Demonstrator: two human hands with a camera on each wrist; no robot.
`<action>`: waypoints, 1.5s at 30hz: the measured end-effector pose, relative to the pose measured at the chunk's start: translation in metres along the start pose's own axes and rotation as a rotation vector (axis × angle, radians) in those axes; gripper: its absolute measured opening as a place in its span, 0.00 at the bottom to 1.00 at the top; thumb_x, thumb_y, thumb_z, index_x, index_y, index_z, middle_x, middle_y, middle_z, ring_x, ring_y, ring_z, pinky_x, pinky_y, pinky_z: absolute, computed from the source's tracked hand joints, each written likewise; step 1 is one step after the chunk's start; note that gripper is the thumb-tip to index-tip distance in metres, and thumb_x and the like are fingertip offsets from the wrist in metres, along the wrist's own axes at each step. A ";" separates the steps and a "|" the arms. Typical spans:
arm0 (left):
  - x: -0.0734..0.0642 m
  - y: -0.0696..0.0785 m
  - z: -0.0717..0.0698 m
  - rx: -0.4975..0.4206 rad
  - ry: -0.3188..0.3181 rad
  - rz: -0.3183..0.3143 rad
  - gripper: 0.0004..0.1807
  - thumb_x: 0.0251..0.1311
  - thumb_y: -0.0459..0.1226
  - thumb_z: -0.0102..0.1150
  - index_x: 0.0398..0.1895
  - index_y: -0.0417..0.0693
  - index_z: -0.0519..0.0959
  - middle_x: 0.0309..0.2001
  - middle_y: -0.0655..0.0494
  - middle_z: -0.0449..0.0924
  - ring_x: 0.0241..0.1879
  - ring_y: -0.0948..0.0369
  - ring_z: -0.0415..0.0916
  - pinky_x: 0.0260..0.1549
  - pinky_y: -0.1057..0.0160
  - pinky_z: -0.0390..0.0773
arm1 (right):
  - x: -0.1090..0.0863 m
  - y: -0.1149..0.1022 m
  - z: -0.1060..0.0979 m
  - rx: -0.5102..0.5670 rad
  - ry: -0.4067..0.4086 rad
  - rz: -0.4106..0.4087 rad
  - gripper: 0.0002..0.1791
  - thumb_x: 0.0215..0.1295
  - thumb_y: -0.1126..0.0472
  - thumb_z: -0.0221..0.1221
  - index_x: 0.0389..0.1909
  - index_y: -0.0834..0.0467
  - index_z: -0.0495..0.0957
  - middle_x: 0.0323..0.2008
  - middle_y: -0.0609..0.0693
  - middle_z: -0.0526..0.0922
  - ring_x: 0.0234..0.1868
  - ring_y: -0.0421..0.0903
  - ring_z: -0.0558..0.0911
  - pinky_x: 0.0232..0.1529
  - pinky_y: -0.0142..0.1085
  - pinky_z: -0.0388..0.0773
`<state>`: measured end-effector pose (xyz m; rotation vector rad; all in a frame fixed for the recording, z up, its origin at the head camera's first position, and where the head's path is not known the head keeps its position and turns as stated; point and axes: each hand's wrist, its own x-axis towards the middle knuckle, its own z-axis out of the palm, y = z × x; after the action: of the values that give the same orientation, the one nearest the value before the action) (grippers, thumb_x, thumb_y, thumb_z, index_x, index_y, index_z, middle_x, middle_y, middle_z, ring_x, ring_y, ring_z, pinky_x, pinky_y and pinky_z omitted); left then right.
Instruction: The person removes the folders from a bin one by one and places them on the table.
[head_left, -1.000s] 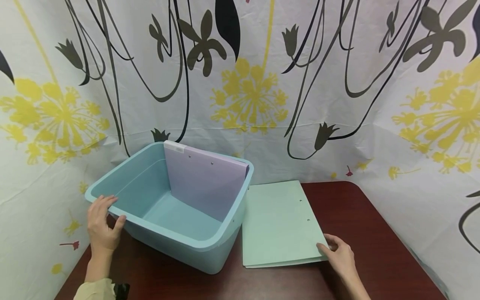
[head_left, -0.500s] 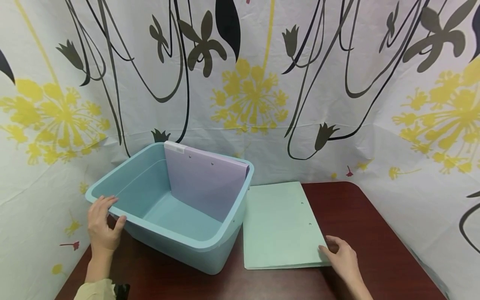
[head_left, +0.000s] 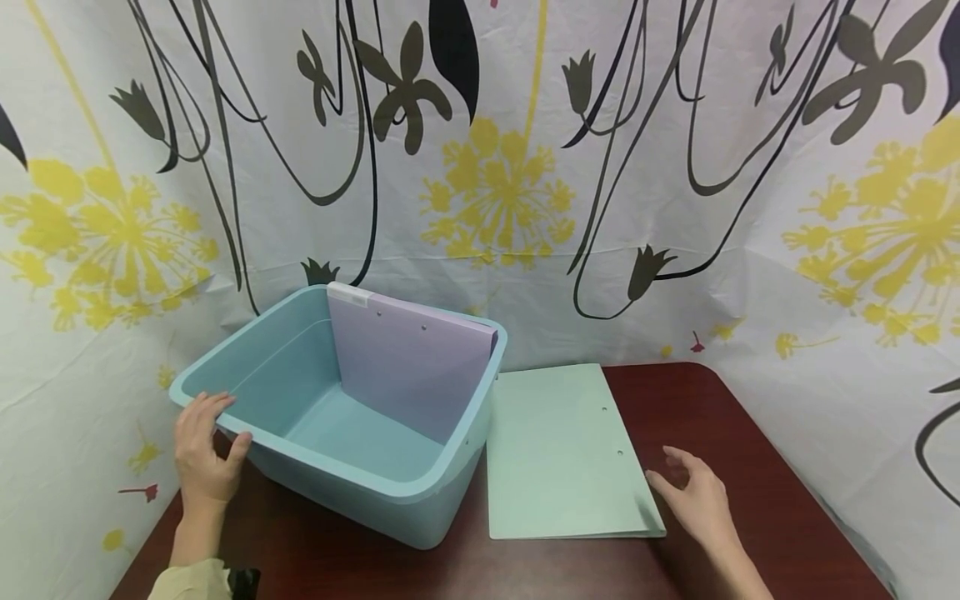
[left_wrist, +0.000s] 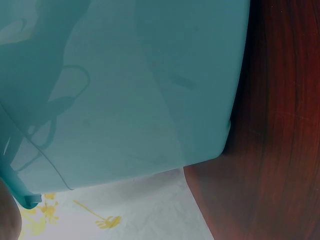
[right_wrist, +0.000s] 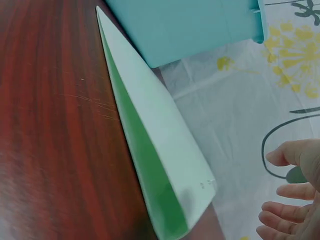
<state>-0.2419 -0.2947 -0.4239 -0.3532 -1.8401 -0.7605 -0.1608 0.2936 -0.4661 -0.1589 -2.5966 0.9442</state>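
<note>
A light blue plastic tub point(head_left: 360, 475) stands on the left part of the table. My left hand point(head_left: 204, 450) grips its near left corner, fingers over the rim and thumb along it. Inside the tub a lilac file folder point(head_left: 412, 367) leans upright against the back wall. Beside the tub a pale green file folder point(head_left: 562, 467) lies on the table, its cover slightly raised in the right wrist view. My right hand point(head_left: 697, 500) hovers at the green folder's right edge, fingers spread and loosely bent, holding nothing.
The dark red-brown wooden table point(head_left: 720, 433) has a rounded far right corner. A white cloth point(head_left: 510, 167) with yellow and grey plant prints hangs behind it and at both sides.
My right hand has let go of the green folder's near right corner and moved slightly up and right. The folder shifted a little right earlier. My left hand and the tub stay put.
</note>
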 end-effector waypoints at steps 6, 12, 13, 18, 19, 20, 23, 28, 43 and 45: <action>0.000 0.000 0.000 0.004 0.002 -0.002 0.42 0.48 0.65 0.49 0.42 0.31 0.76 0.44 0.35 0.75 0.54 0.39 0.64 0.62 0.53 0.53 | 0.010 -0.005 -0.008 0.001 0.020 -0.044 0.27 0.54 0.57 0.62 0.52 0.68 0.70 0.41 0.65 0.78 0.38 0.57 0.79 0.32 0.43 0.74; 0.000 -0.001 0.000 0.004 -0.007 -0.007 0.41 0.48 0.64 0.49 0.43 0.31 0.76 0.44 0.35 0.75 0.55 0.40 0.64 0.62 0.53 0.53 | 0.021 -0.014 -0.016 0.008 0.021 -0.089 0.27 0.54 0.57 0.62 0.52 0.67 0.70 0.41 0.64 0.77 0.38 0.57 0.79 0.30 0.39 0.73; 0.000 -0.001 0.000 0.004 -0.011 -0.009 0.41 0.49 0.64 0.49 0.43 0.32 0.76 0.44 0.35 0.75 0.55 0.40 0.63 0.62 0.53 0.53 | 0.023 -0.015 -0.017 0.010 0.025 -0.096 0.27 0.55 0.56 0.62 0.53 0.67 0.70 0.41 0.63 0.77 0.38 0.57 0.79 0.31 0.39 0.73; 0.000 -0.002 -0.001 0.007 -0.026 -0.015 0.41 0.49 0.64 0.50 0.43 0.33 0.76 0.45 0.35 0.75 0.56 0.40 0.63 0.62 0.53 0.52 | 0.034 -0.025 -0.024 0.012 0.051 -0.136 0.26 0.54 0.57 0.62 0.52 0.66 0.71 0.41 0.62 0.78 0.38 0.57 0.79 0.32 0.39 0.74; -0.001 -0.002 -0.001 0.006 -0.028 -0.016 0.40 0.49 0.64 0.50 0.43 0.33 0.76 0.45 0.35 0.75 0.55 0.40 0.63 0.62 0.53 0.52 | 0.035 -0.027 -0.026 0.011 0.056 -0.144 0.26 0.54 0.57 0.62 0.52 0.66 0.71 0.41 0.62 0.78 0.38 0.57 0.79 0.32 0.39 0.74; -0.001 -0.002 -0.001 0.006 -0.028 -0.017 0.40 0.48 0.64 0.50 0.43 0.33 0.76 0.45 0.35 0.75 0.55 0.40 0.63 0.62 0.53 0.52 | 0.037 -0.029 -0.027 0.012 0.058 -0.151 0.26 0.54 0.57 0.62 0.52 0.66 0.71 0.41 0.62 0.78 0.38 0.57 0.79 0.33 0.40 0.74; -0.001 -0.002 0.000 0.006 -0.028 -0.017 0.40 0.48 0.64 0.50 0.43 0.33 0.76 0.45 0.35 0.75 0.55 0.40 0.64 0.62 0.53 0.53 | 0.042 -0.034 -0.030 0.013 0.060 -0.165 0.26 0.54 0.57 0.62 0.52 0.66 0.71 0.41 0.62 0.77 0.38 0.57 0.79 0.34 0.41 0.73; -0.001 -0.003 0.000 0.012 -0.018 -0.015 0.41 0.48 0.65 0.50 0.43 0.33 0.76 0.45 0.36 0.75 0.55 0.40 0.64 0.62 0.54 0.53 | 0.048 -0.044 -0.031 0.032 0.058 -0.167 0.26 0.55 0.57 0.61 0.53 0.66 0.71 0.42 0.61 0.77 0.39 0.57 0.79 0.36 0.45 0.74; 0.000 -0.002 0.000 0.018 -0.008 -0.021 0.42 0.47 0.65 0.49 0.42 0.33 0.77 0.44 0.36 0.76 0.53 0.39 0.65 0.62 0.54 0.54 | 0.079 -0.091 -0.029 0.134 0.032 -0.227 0.27 0.58 0.57 0.59 0.56 0.66 0.68 0.46 0.64 0.75 0.45 0.58 0.76 0.44 0.50 0.73; 0.000 -0.003 0.000 0.020 -0.008 -0.022 0.42 0.47 0.65 0.49 0.42 0.33 0.77 0.44 0.36 0.76 0.53 0.39 0.65 0.62 0.54 0.54 | 0.083 -0.096 -0.028 0.145 0.032 -0.234 0.27 0.57 0.57 0.60 0.56 0.66 0.68 0.46 0.64 0.76 0.46 0.58 0.76 0.45 0.50 0.72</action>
<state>-0.2435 -0.2969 -0.4247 -0.3243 -1.8608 -0.7559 -0.2248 0.2557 -0.3592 0.1635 -2.4396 1.0285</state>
